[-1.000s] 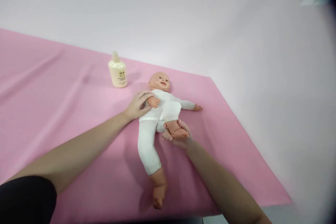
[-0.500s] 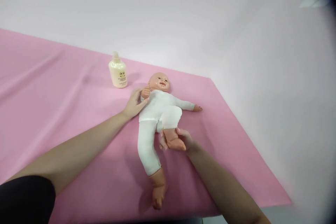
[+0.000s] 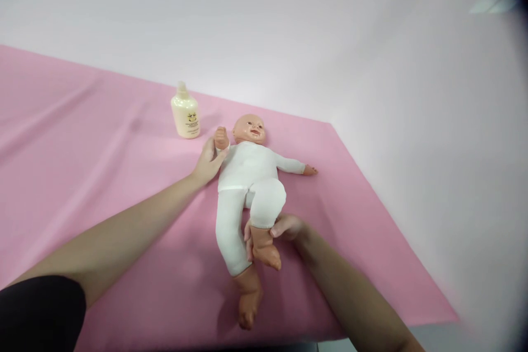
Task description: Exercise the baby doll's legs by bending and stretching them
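Observation:
A baby doll (image 3: 247, 168) in a white long-sleeved suit lies on its back, head away from me. My left hand (image 3: 209, 160) is closed around the doll's bent arm on the left, just below its small fist. My right hand (image 3: 284, 227) wraps the lower part of the doll's leg on the right; some of its fingers show behind the ankle, thumb in front. That leg is bent at the knee. The doll's other leg lies extended toward me, and its other arm stretches out to the right.
A pale yellow pump bottle (image 3: 187, 115) with a label stands left of the doll's head. Under everything is a pink cloth (image 3: 103, 137) with a few creases, its edges at the back and right. White walls (image 3: 247, 27) rise behind and to the right.
The bent leg has come down toward me and straightened somewhat with my right hand. The doll's left-side arm has swung outward and up from its chest in my left hand.

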